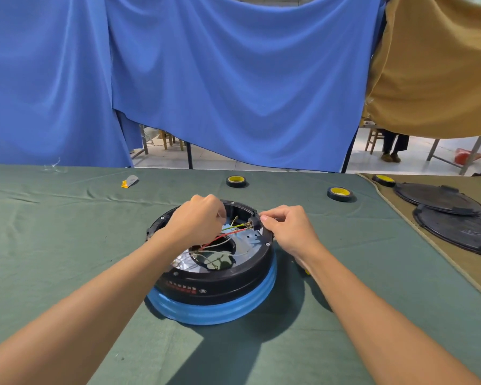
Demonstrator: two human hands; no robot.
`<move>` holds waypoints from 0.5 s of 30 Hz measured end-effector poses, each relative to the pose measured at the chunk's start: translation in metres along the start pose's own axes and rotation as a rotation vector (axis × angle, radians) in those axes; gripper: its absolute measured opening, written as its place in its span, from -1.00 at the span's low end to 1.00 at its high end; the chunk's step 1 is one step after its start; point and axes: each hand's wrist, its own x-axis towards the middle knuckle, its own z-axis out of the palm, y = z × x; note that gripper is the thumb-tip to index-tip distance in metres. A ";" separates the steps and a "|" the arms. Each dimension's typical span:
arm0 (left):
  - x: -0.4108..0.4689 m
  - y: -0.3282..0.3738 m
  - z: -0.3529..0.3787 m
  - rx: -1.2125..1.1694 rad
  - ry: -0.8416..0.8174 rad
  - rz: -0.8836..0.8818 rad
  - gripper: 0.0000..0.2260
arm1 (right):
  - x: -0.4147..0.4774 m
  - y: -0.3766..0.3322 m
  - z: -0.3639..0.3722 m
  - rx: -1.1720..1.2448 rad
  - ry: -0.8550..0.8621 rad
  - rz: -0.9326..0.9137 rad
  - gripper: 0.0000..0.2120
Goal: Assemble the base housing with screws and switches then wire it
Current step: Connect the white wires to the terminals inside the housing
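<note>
One base housing [217,284] is sitting on one green cloth [67,245]. Two hands are working at it, a left hand [197,218] and a right hand [286,232]. Inside the housing I'm seeing one red wire [222,238], one yellow-green wire [235,225], and one small black block [254,221] on its far rim. Beyond the housing three tape rolls [236,181] [340,193] [383,180] are lying. Right of it two black discs [439,198] [461,234] are lying; far left, one small yellow-grey item [129,181].

Backdrop: blue curtain [233,79]; tan curtain [439,65] at right.
Floor: pale tiles [214,159] visible below the curtains.
Furniture: wooden chair [372,140], metal table legs [469,154].
Bench: green cloth [67,232].
</note>
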 end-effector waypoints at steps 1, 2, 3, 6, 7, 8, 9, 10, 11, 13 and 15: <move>0.000 -0.001 -0.002 0.009 0.000 -0.010 -0.79 | 0.003 -0.002 -0.001 -0.003 -0.023 0.009 -0.90; 0.001 -0.002 -0.004 0.023 0.002 -0.024 -0.80 | 0.005 -0.004 -0.002 -0.016 -0.048 0.014 -0.90; 0.002 -0.002 -0.005 0.037 0.005 -0.041 -0.81 | 0.008 -0.005 -0.002 -0.031 -0.077 0.018 -0.90; 0.005 -0.003 -0.004 0.035 0.004 -0.108 -0.82 | 0.011 -0.011 -0.005 -0.024 -0.184 0.034 -0.88; 0.006 -0.003 -0.002 0.028 0.009 -0.137 -0.80 | 0.012 -0.012 -0.007 -0.009 -0.224 0.037 -0.88; 0.006 -0.003 -0.001 0.025 0.017 -0.169 -0.76 | 0.013 -0.014 -0.008 0.007 -0.265 0.036 -0.88; 0.006 -0.003 0.001 0.029 0.022 -0.197 -0.72 | 0.013 -0.015 -0.009 0.018 -0.303 0.030 -0.87; 0.005 -0.002 0.003 0.041 0.020 -0.219 -0.68 | 0.014 -0.017 -0.010 0.025 -0.334 0.023 -0.86; 0.005 -0.001 0.006 0.058 0.013 -0.232 -0.65 | 0.015 -0.018 -0.011 0.029 -0.357 0.017 -0.85; 0.003 0.001 0.011 0.092 0.020 -0.241 -0.65 | 0.016 -0.018 -0.011 0.034 -0.384 0.010 -0.84; 0.002 0.004 0.015 0.099 0.053 -0.238 -0.72 | 0.018 -0.018 -0.012 0.042 -0.399 0.012 -0.84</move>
